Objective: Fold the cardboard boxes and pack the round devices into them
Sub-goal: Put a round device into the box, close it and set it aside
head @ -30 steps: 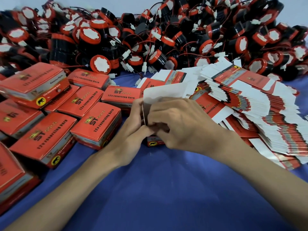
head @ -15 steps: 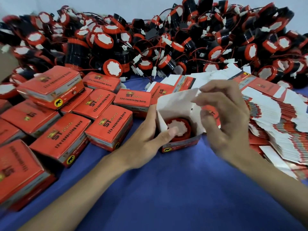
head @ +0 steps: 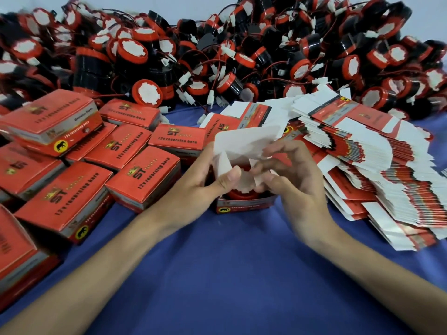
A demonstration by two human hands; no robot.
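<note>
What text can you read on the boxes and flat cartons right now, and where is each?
"ST": lids of the closed boxes
"12v reversing horn": the same lids
"Genuine Parts": side of the stacked box
Black animal on a yellow circle: its front face
Too blurred to read: front strip of the open box, print on the flat cartons

Work surface (head: 229, 274) covered by a deep blue cloth (head: 246, 303), which fills the lower and middle field. The fabric lies nearly flat, with a few faint creases. Along the top edge stands a plain pale wall (head: 193, 7), bluish white and unmarked. Illumination is even and diffuse, casting only soft-edged shadows on the cloth.
</note>
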